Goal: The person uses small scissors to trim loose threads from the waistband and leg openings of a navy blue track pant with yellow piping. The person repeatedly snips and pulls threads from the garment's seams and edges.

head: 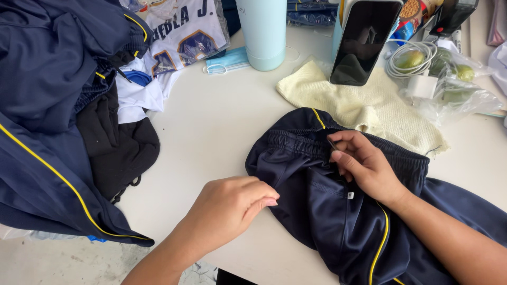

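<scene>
The white table (211, 132) carries everything, and the biggest thing on it is the heap of navy clothes with yellow piping (47, 116) at the left, overhanging the near edge; a tug or a nudge from an elbow could plausibly slide it to the floor. Next in size are the navy shorts (338, 211), lying on the near right part of the table, partly over the pale yellow towel (364, 105). Their elastic waistband faces away from the person, toward the towel, and the legs run back toward the lower right, so the long axis goes diagonally from waistband to the bottom right corner, with a yellow stripe following it. The slick fabric is bunched, and it could slip or pucker if the grip slackens. The left hand (232, 206) is curled with fingertips pinching the left edge of the shorts against the table. The right hand (364, 163) rests on the waistband, thumb and forefinger closed on a small thin dark tool (331, 143); what it is cannot be told. If pointed, it could snag the knit or prick a finger. Behind, the tall pale blue cup (264, 31) and propped phone (364, 42) stand close to the towel, so a dragged towel might tip them.
</scene>
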